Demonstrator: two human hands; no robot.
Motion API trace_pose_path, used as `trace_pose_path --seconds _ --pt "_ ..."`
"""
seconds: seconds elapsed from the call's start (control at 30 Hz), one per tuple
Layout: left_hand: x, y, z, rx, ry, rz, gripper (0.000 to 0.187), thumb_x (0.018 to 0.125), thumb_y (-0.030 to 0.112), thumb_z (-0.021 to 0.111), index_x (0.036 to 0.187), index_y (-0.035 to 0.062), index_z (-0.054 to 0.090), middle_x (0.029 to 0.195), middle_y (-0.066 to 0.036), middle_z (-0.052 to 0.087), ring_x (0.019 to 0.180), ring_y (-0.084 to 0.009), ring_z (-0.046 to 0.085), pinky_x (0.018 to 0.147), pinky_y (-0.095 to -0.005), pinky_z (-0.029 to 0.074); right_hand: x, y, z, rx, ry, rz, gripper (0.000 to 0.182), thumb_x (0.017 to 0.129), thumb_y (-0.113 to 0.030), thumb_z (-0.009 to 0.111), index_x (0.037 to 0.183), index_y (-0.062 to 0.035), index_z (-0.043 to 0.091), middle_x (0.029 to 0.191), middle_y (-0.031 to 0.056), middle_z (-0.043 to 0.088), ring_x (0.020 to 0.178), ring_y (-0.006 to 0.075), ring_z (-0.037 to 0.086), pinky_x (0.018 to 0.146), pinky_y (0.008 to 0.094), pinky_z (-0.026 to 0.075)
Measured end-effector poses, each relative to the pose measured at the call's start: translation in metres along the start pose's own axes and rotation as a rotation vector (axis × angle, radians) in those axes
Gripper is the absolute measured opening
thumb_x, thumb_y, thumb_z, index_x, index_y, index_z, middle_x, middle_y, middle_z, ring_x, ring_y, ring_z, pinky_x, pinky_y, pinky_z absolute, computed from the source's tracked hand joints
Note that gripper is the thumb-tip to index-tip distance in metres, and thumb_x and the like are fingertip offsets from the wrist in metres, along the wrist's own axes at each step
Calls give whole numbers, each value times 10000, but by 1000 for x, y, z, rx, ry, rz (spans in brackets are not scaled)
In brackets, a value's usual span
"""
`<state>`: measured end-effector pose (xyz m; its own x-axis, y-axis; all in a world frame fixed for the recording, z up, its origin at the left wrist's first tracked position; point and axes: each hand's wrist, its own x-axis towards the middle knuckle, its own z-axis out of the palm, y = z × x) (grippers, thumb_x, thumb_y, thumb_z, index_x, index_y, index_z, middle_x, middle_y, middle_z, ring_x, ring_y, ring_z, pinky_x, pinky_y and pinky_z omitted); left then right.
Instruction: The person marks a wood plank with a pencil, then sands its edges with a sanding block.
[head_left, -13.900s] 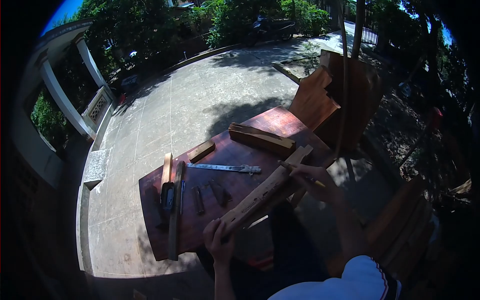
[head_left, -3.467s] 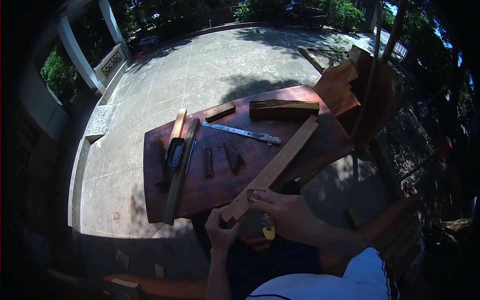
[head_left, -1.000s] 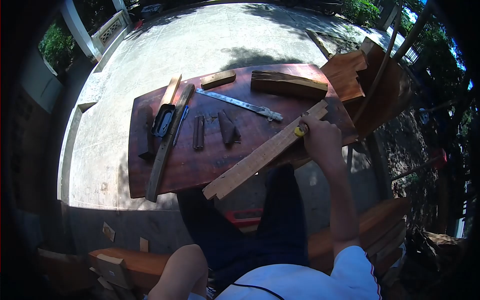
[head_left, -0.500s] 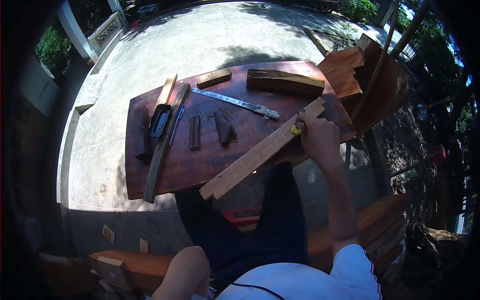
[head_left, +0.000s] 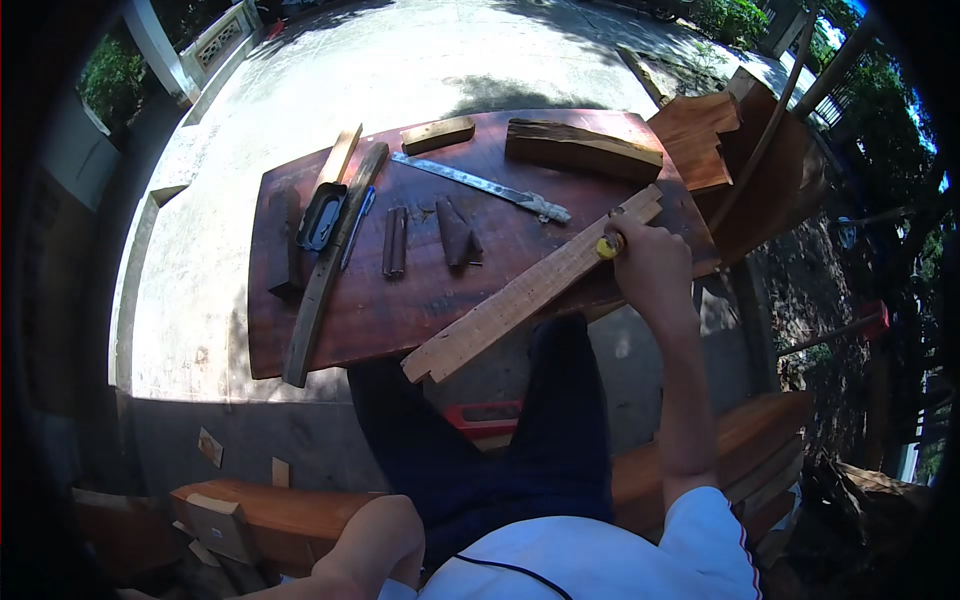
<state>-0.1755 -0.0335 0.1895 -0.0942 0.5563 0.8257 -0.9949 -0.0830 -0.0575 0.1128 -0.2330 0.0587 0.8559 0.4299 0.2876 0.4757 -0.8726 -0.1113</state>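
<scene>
A reddish wooden board (head_left: 350, 350) serves as the work surface. Across its near right part lies a long pale wooden piece (head_left: 520, 295) with notched ends. My right hand (head_left: 648, 262) is closed at its upper right end, around a small yellow object (head_left: 608, 246) that touches the wood. What the yellow object is cannot be made out. Of my left arm only the elbow and forearm (head_left: 372, 540) show at the bottom; its hand is out of view.
On the board lie a metal ruler (head_left: 470, 180), a dark long strip (head_left: 330, 275), a black plane-like tool (head_left: 322, 217), a blue pen (head_left: 358, 228), small dark pieces (head_left: 395, 240) and a thick block (head_left: 580, 150). A red tool (head_left: 485, 413) is below.
The view has shifted slightly, moving the board and its objects a little. My left forearm now extends further toward the lower left. My right hand stays closed at the pale piece's end.
</scene>
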Motion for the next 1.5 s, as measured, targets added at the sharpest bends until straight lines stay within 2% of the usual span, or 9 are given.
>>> trace_pose_path --seconds 0.2,0.23,0.3,0.47,0.67,0.83,1.07,1.23,1.5 --pt "-77 -7 -73 940 -149 -834 1002 922 668 774 1558 -54 494 1369 -244 707 1315 -335 674 1172 -492 488 -2 -27 -2 -87 -93 13 140 941 -119 711 1080 -104 726 1037 142 780 946 360 794 806 487 635" --pt "-84 -17 -93 1028 -413 -963 895 869 517 884 1512 -21 572 1379 -224 709 1331 -361 668 1235 -518 431 -10 -41 2 -82 -109 -37 133 943 -123 709 1070 -86 717 1090 144 773 966 351 797 795 468 641" --pt "-107 -30 -112 1346 -904 -877 885 776 290 971 1516 1 580 1368 -213 721 1326 -391 670 1242 -527 427 -38 -83 -9 -40 -198 -182 267 904 -88 727 1171 -86 726 1279 168 753 1036 368 783 775 481 632" --pt "-153 -36 -145 1287 -797 -901 789 756 71 939 1483 58 634 1374 -164 732 1311 -374 682 1215 -542 465 -79 -104 -28 323 -98 -522 296 879 -86 756 1172 -74 719 1355 162 727 1105 345 775 799 464 638" --pt "-161 -35 -150 1211 -685 -914 713 751 -18 925 1420 53 690 1368 -155 745 1297 -332 707 1174 -444 520 -11 -47 -38 162 -311 63 246 893 -90 750 1138 -75 723 1347 148 713 1141 331 767 806 439 640" --pt "-157 -38 -152 1156 -614 -1024 730 741 -49 929 1423 35 684 1372 -149 748 1312 -289 706 1146 -407 543 -75 -107 -13 205 -43 -542 283 892 -82 744 1174 -88 717 1223 93 709 1084 303 763 820 452 634" --pt "-151 -38 -159 1106 -627 -1050 734 731 -60 933 1416 24 681 1379 -146 744 1313 -268 704 1144 -397 544 -9 -22 -24 207 -94 -14 163 921 -68 695 1070 -98 754 1045 164 785 955 347 790 844 511 626" --pt "-151 -42 -161 1083 -592 -1077 725 727 -56 934 1405 29 692 1361 -143 751 1292 -269 711 1127 -392 549 -31 -35 3 36 -72 -231 231 909 -110 725 1139 -93 721 1305 142 741 1026 344 786 794 473 643" --pt "-140 -38 -162 1096 -684 -1051 723 712 -51 944 1388 34 704 1314 -141 758 1232 -273 731 1077 -390 572 8 36 2 60 -3 98 219 909 -80 713 1110 -141 772 969 139 789 951 349 784 837 491 621"
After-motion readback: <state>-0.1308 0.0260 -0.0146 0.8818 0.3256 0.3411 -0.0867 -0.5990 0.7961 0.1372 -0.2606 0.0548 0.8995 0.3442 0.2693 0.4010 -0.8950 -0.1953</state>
